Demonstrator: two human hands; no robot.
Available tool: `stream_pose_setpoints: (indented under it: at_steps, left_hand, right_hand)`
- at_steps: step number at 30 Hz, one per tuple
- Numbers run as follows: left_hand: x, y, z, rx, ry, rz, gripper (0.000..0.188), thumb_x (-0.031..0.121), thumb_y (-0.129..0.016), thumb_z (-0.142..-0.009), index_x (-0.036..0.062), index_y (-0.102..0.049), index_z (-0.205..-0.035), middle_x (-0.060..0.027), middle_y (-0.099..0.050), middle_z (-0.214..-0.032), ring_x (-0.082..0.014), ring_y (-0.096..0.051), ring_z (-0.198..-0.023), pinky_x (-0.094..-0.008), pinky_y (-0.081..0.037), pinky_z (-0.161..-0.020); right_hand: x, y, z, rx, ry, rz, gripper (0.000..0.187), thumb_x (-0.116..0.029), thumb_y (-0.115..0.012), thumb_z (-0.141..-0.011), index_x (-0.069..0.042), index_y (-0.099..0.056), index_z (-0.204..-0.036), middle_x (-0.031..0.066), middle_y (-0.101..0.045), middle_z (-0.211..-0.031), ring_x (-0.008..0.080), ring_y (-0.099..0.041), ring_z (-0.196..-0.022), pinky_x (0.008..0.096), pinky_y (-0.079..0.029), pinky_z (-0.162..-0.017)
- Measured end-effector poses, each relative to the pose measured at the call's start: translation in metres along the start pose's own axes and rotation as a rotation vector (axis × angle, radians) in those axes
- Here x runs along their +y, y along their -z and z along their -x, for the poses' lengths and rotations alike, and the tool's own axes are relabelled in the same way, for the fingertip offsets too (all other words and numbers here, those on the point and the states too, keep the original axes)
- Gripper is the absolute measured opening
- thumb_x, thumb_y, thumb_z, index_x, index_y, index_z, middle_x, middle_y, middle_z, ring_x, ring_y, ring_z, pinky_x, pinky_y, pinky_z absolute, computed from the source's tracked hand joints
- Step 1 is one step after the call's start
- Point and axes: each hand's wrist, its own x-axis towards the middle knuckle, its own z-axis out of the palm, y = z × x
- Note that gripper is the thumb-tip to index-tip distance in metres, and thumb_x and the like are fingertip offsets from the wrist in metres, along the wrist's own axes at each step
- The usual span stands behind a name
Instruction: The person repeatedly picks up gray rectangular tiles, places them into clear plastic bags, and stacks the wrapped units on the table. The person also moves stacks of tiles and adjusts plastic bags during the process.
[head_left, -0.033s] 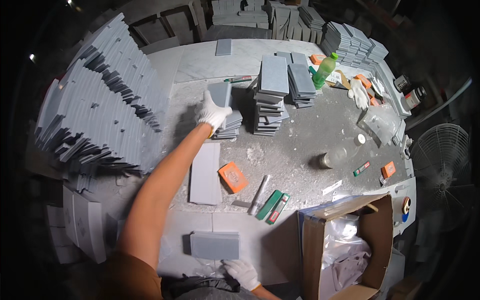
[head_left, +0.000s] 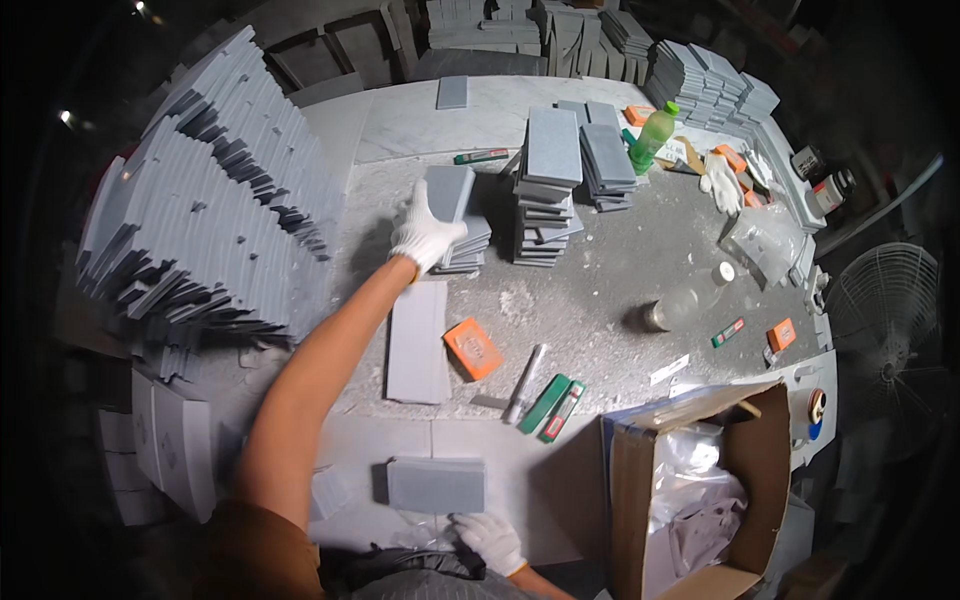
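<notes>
My left hand (head_left: 428,236), in a white knit glove, is stretched out over a short stack of grey tiles (head_left: 465,248). Its fingers lie along the left side of a grey tile (head_left: 448,190) at the top, the thumb at the near corner, so it grips that tile. My right hand (head_left: 490,540), gloved too, rests low near my body with its fingers loosely extended and nothing in it. Just beyond that hand lies a neat small pile of grey tiles (head_left: 436,485).
A tall tile stack (head_left: 552,150) stands right of my left hand, with a huge tile pile (head_left: 200,220) at left. An orange box (head_left: 472,349), a marker (head_left: 527,383), a clear bottle (head_left: 690,298), a green bottle (head_left: 654,138) and an open carton (head_left: 630,500) surround the work area.
My left thumb has drawn in toward the tile, and the tile has shifted slightly to the right. The whole view has moved a little; my right hand stays by the near pile.
</notes>
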Motion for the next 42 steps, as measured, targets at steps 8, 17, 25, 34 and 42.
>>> stream_pose_setpoints:
  at_steps: [8,17,25,34,42]
  left_hand:
    - [-0.053,0.112,0.244,-0.376,-0.772,-0.083,0.090,0.011,-0.077,-0.063,-0.0009,-0.041,-0.145,-0.0233,-0.047,-0.138,-0.0384,-0.048,-0.130,-0.0428,-0.041,-0.109]
    - [-0.112,0.073,0.352,-0.558,-0.790,-0.259,0.083,0.016,-0.076,-0.062,0.0079,-0.049,-0.140,-0.0134,-0.049,-0.135,-0.0344,-0.046,-0.127,-0.0453,-0.040,-0.106]
    - [-0.122,0.060,0.353,-0.581,-0.795,-0.300,0.089,0.021,-0.076,-0.066,0.0176,-0.041,-0.148,-0.0152,-0.043,-0.137,-0.0356,-0.043,-0.127,-0.0505,-0.036,-0.108]
    - [-0.122,0.071,0.351,-0.559,-0.795,-0.268,0.094,0.033,-0.082,-0.067,0.0160,-0.039,-0.149,-0.0128,-0.043,-0.142,-0.0335,-0.043,-0.131,-0.0470,-0.035,-0.111]
    - [-0.201,0.089,0.360,-0.636,-0.285,0.664,0.129,0.082,-0.062,-0.071,-0.0030,-0.015,-0.155,-0.0256,-0.026,-0.158,-0.0355,-0.026,-0.147,-0.0454,-0.020,-0.120]
  right_hand:
    - [-0.016,0.013,-0.006,0.177,-0.030,0.002,0.027,-0.018,-0.068,-0.079,-0.009,-0.064,-0.104,0.0057,-0.066,-0.120,0.0246,-0.061,-0.114,0.0372,-0.050,-0.095]
    - [-0.023,0.011,-0.010,0.246,0.032,0.077,0.027,-0.017,-0.070,-0.075,-0.008,-0.066,-0.100,0.0054,-0.068,-0.111,0.0253,-0.063,-0.110,0.0399,-0.050,-0.096]
    - [-0.031,0.008,-0.011,0.256,0.073,0.128,0.030,-0.018,-0.071,-0.075,-0.008,-0.065,-0.103,0.0063,-0.067,-0.111,0.0261,-0.063,-0.109,0.0410,-0.050,-0.096]
    - [-0.027,0.002,-0.005,0.284,0.104,0.099,0.025,-0.014,-0.069,-0.078,-0.008,-0.066,-0.102,0.0069,-0.069,-0.107,0.0266,-0.064,-0.107,0.0417,-0.051,-0.096]
    - [-0.074,0.074,-0.050,0.664,0.063,-0.056,0.015,-0.015,-0.069,-0.086,-0.008,-0.071,-0.099,0.0103,-0.071,-0.097,0.0310,-0.069,-0.094,0.0402,-0.054,-0.087]
